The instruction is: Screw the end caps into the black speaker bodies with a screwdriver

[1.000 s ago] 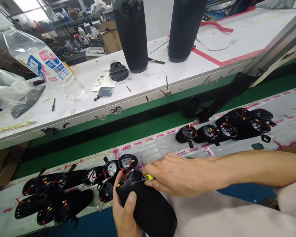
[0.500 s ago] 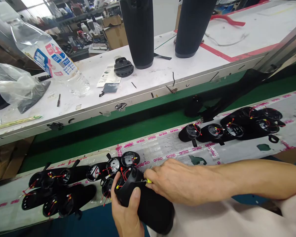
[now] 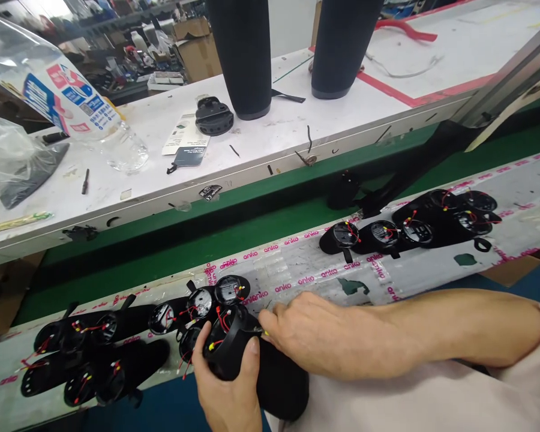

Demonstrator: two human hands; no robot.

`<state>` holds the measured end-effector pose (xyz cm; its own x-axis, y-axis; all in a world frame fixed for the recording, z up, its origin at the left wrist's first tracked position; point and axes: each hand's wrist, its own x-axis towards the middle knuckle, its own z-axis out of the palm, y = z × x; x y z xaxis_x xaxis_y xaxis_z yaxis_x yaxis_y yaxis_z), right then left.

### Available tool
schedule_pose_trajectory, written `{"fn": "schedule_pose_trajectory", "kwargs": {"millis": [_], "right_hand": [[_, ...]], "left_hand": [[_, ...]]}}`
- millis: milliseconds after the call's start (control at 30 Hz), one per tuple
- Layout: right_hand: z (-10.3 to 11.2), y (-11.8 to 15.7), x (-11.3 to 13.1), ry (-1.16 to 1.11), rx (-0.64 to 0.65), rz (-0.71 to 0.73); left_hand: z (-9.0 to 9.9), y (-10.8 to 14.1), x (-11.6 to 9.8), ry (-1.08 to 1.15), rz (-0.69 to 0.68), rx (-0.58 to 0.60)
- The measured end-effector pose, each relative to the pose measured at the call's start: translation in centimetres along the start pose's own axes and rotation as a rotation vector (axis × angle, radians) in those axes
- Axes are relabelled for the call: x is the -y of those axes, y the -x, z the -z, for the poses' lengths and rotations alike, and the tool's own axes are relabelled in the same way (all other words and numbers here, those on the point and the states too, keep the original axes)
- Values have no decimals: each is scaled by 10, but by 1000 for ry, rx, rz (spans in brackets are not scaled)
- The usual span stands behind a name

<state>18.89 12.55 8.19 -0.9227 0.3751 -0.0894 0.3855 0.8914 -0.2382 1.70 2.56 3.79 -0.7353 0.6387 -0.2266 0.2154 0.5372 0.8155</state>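
Note:
My left hand (image 3: 229,384) is wrapped around the open end of a black, fabric-covered cylindrical speaker housing (image 3: 281,381), thumb on the near side and fingers on the far side. The housing lies tilted against my clothing, and red wires with small yellow connectors (image 3: 213,346) show inside its opening. Closed in a pinch, my right hand (image 3: 310,336) holds a small yellow-handled tool (image 3: 265,332) at the housing's rim. A thin metal tip points toward the opening; most of the tool is hidden by my fingers.
Several similar housings (image 3: 135,354) lie at the left on the tape-covered bench (image 3: 288,264), and several more (image 3: 436,231) at the right. On the white shelf (image 3: 162,180) are a tilted plastic bottle (image 3: 81,102), a black cap-like part (image 3: 213,115) and two upright black cylinders (image 3: 245,60).
The view has shifted slightly, so most things appear a little farther left. Both hands keep their hold at the housing's rim, with less of the yellow handle showing.

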Motion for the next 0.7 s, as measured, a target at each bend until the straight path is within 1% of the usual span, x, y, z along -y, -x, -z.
{"fn": "schedule_pose_trajectory", "kwargs": {"millis": [100,233,333,400,433,533,600,667,700], "right_hand": [[2,0,-2,-1,3,34],[8,-2,-2,20,50,42],[12,-6,1,34,89,26],[10,-9,4,35,105,11],[7,-10,5,30,92,1],[-4,-7,8,4,-15,-36],[-9,0,10,-5,-72,-58],[-10,11,12,-10,-82,-80],[-8,18,12,-20,-83,-90]], "left_hand": [[0,2,-6,-45,-11,-3],[-2,4,-10,-62,-9,11],[-4,3,-8,-68,-3,9],[-6,1,-3,-40,5,7],[-7,1,0,0,19,11],[-9,1,11,147,89,36],[-11,1,16,201,99,65],[-12,-1,19,223,84,94],[-13,-3,20,244,97,91]]}}
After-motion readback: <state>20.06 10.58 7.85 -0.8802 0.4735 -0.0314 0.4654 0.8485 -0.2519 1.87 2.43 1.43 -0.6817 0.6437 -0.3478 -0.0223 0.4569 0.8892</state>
